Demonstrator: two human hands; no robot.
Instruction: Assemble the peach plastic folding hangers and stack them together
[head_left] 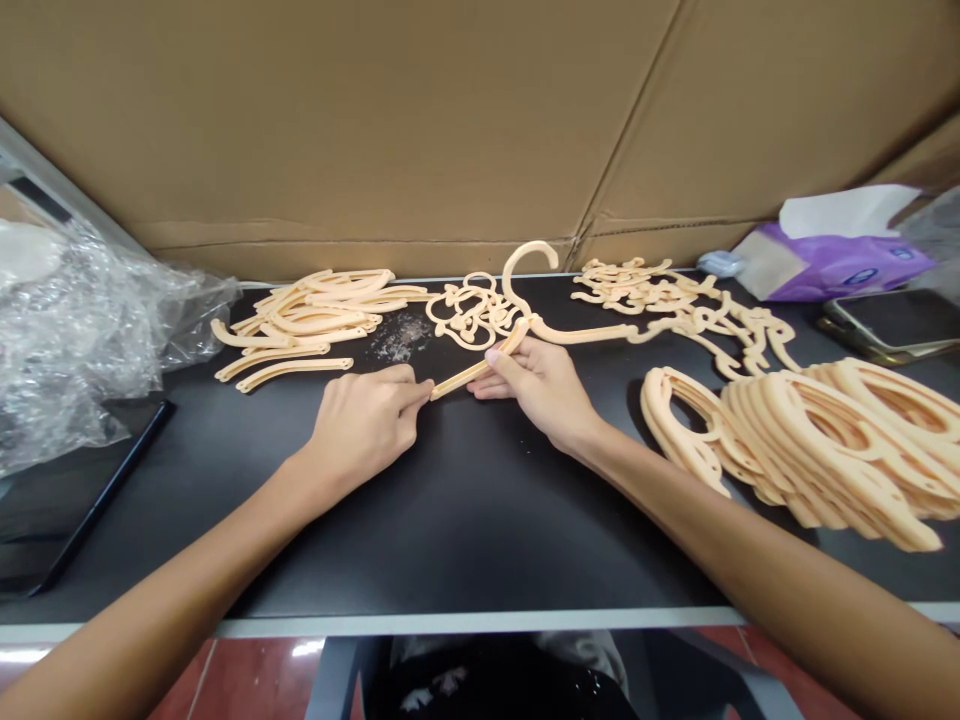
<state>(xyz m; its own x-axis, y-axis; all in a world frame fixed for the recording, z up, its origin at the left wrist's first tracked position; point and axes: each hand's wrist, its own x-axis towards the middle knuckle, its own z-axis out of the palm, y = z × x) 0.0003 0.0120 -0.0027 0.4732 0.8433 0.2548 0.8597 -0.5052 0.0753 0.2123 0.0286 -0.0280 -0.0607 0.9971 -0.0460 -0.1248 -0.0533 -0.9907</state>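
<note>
A cream plastic clothes hanger [585, 334] with a curved hook is held up between my two hands over the black table. My left hand [367, 420] pinches the free end of its left arm. My right hand [536, 385] grips the same arm closer to the hook, thumb on top and fingers beneath. The hanger's other arm stretches out to the right, its far end close to a heap of small hooked pieces [637, 290]. Behind my hands lie a cluster of hook pieces [472, 310] and, further left, a pile of loose hanger arms [322, 310].
Folded hangers [817, 430] are stacked at the right. A purple tissue pack [840, 260] and a phone [900, 322] lie behind them. Clear plastic bags [90, 320] and a dark flat panel [82, 500] occupy the left. A cardboard wall [375, 120] closes the back.
</note>
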